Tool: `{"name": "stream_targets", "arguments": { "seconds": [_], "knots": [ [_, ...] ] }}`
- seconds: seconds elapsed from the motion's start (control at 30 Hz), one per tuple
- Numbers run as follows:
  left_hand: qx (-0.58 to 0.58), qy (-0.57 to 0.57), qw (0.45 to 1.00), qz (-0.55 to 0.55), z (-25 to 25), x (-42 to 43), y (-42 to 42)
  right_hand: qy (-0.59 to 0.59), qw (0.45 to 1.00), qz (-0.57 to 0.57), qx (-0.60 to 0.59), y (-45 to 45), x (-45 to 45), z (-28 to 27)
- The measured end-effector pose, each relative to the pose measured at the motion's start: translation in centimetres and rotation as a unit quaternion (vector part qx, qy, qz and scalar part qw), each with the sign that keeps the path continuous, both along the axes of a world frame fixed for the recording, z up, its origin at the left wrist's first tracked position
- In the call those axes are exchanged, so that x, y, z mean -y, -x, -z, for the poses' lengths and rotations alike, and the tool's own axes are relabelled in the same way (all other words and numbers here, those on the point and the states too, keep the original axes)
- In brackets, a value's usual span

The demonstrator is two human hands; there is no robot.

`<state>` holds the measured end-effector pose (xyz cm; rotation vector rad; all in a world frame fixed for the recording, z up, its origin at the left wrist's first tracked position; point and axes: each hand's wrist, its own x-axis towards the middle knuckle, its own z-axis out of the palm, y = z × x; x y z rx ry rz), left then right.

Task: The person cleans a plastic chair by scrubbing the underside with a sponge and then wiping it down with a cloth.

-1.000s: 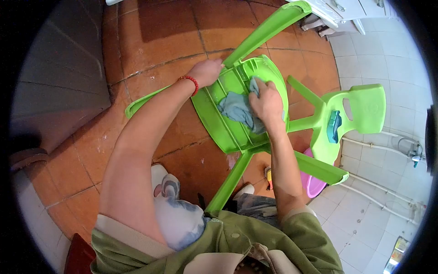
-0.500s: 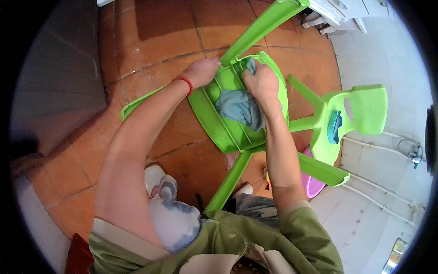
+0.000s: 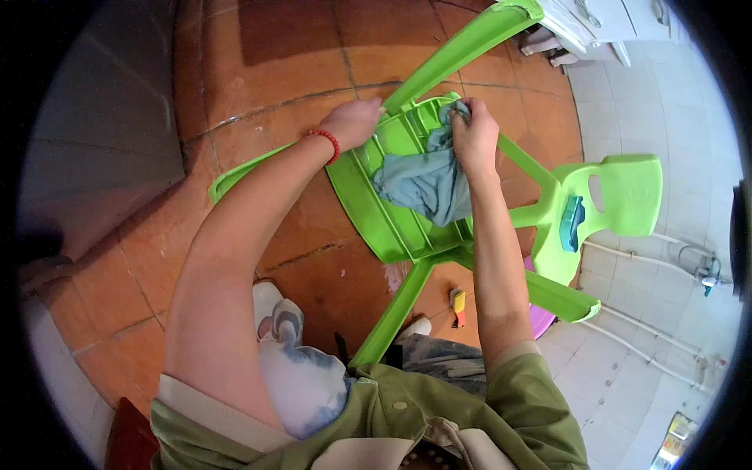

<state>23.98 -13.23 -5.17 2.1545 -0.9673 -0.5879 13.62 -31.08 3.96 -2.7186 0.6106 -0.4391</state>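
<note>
A green plastic chair (image 3: 364, 207) is tipped so the ribbed underside of its seat faces me, legs pointing outward. My left hand (image 3: 352, 123), with a red bead bracelet at the wrist, is closed round the chair where a leg meets the seat. A wet-looking blue-grey cloth (image 3: 427, 184) lies bunched across the ribs. Its upper end is pinched in my right hand (image 3: 475, 139), near the far right edge of the seat.
A second green chair (image 3: 627, 196) stands to the right with a teal object (image 3: 573, 223) on its seat. Beyond it, pipes and a tap (image 3: 707, 276) run along the white tiled wall. A pink basin (image 3: 540, 319) and a yellow-red brush-like item (image 3: 458, 307) are on the tiled floor.
My right hand has shifted right toward the seat's edge, drawing the upper part of the cloth with it. My left hand keeps its hold on the chair.
</note>
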Motion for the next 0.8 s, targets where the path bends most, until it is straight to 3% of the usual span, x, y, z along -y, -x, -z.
{"name": "stream_targets", "arguments": {
  "seconds": [0.2, 0.33, 0.53, 0.8],
  "knots": [
    [-0.004, 0.011, 1.0, 0.005, 0.7, 0.2, -0.3, 0.126, 0.984, -0.123, 0.037, -0.2, -1.2, 0.8],
    [-0.032, 0.033, 0.999, -0.014, 0.5, 0.1, -0.1, 0.118, 0.991, -0.017, -0.067, -0.1, -2.0, 0.8],
    [0.018, 0.053, 0.998, -0.016, 1.7, 0.5, -0.1, 0.092, 0.994, -0.056, 0.03, -2.1, -1.6, 1.4],
    [0.029, 0.07, 0.997, -0.014, 2.0, 0.6, 0.0, 0.088, 0.984, -0.141, -0.06, 1.0, -1.3, -0.7]
  ]
}}
